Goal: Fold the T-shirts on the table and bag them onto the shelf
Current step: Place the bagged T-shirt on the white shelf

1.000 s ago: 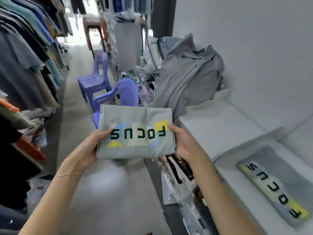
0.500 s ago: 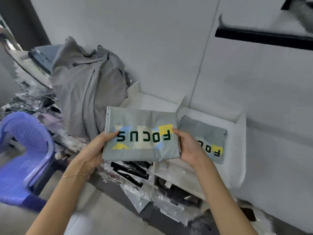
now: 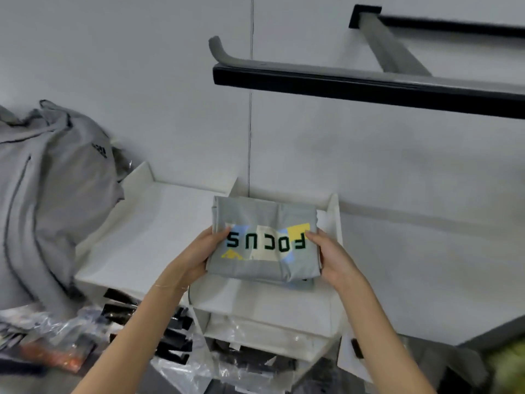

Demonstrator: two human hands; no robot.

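Hiding most of another shirt beneath, the folded grey FOCUS T-shirt (image 3: 264,240) sat over the white shelf compartment (image 3: 335,223), left hand (image 3: 199,251) and right hand (image 3: 332,254) clamping its sides.

T-shirt (image 3: 264,240): matt grey cloth with a flat printed panel. Shelf (image 3: 159,223): smooth, matt white board. Rail (image 3: 355,86): black, semi-gloss metal. Bags (image 3: 199,368): glossy clear plastic film. Hoodie (image 3: 56,194): soft matt grey cloth.
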